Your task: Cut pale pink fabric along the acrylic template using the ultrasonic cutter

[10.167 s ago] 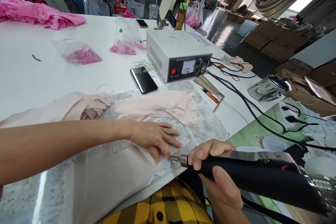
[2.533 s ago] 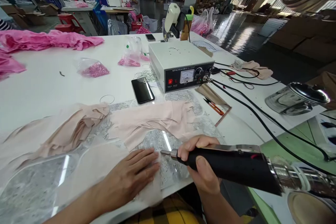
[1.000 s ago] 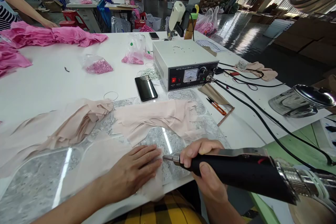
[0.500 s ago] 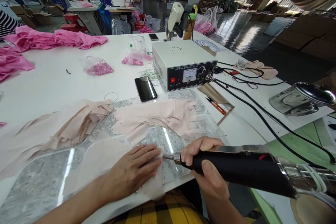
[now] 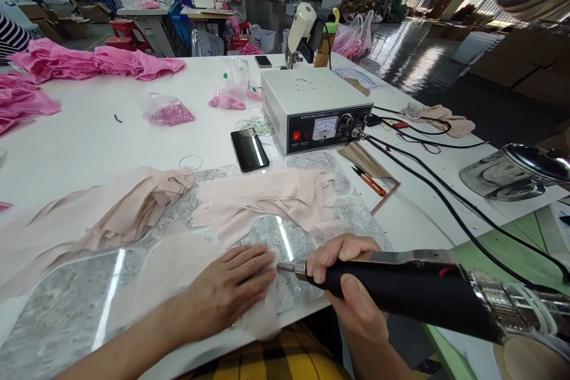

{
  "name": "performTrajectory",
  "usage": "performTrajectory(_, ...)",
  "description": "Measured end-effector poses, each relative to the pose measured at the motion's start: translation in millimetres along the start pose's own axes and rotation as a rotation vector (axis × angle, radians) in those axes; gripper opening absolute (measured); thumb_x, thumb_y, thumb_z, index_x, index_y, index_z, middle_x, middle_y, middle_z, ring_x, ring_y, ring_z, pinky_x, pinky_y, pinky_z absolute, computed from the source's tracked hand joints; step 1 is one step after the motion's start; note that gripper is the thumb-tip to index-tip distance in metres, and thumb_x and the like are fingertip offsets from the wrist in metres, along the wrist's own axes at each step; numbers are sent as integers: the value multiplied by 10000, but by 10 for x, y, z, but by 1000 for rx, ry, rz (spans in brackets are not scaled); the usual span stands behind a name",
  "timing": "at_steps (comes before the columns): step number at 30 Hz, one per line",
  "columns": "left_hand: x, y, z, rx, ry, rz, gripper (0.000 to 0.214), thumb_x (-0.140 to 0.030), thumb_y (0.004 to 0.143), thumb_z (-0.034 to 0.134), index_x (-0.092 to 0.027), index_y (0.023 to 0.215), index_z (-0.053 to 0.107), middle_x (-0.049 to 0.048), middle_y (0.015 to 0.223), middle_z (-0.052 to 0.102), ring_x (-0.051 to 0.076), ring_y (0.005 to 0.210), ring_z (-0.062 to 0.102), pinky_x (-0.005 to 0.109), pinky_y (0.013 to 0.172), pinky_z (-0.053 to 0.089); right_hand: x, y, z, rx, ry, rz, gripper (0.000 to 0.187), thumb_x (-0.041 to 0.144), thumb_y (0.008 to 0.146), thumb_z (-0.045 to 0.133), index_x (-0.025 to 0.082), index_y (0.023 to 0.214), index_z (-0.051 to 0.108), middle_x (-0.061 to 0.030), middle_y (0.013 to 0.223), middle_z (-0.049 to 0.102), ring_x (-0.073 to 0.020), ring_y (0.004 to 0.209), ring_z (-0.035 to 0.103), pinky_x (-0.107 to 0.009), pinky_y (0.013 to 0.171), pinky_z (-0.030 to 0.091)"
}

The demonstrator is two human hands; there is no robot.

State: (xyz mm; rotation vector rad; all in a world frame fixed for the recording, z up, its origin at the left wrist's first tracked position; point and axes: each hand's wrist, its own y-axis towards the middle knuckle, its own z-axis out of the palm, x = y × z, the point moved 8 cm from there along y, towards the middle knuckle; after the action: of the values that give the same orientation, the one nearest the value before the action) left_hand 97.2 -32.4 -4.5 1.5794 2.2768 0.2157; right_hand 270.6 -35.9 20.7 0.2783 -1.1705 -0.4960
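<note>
head view: thin pale pink fabric piece (image 5: 178,258) lies under left hand (image 5: 231,285), palm down, fingers straight and together, flat on it, not gripping. right hand (image 5: 350,276) clamped round black handheld ultrasonic welder (image 5: 409,291), thumb on near side, metal tip (image 5: 287,267) pointing left, just beside left fingertips at fabric edge; tip contact hard to tell. fabric under left palm hidden; left forearm and welder's rear cut off by frame.
</note>
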Motion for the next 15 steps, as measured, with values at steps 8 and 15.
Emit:
performTrajectory(8, -19, 14, -20, -18, 18, 12, 281, -194, 1060, 470, -135, 1285, 628, 127, 1351, 657, 256, 1327, 574, 396, 1092, 512, -5, -6, 19, 32, 0, 3, 97, 287, 947, 572, 264, 1037, 547, -2, 856, 613, -131, 620, 596, -333, 624, 567)
performTrajectory(15, 6, -6, 14, -1, 1, 15, 293, -191, 1049, 494, -135, 1306, 624, 133, 1373, 642, 261, 1350, 554, 408, 1109, 501, -13, 43, -6, -14, -18, -52, 119, 284, 932, 580, 266, 1043, 542, -3, 849, 610, -137, 600, 595, -349, 601, 570)
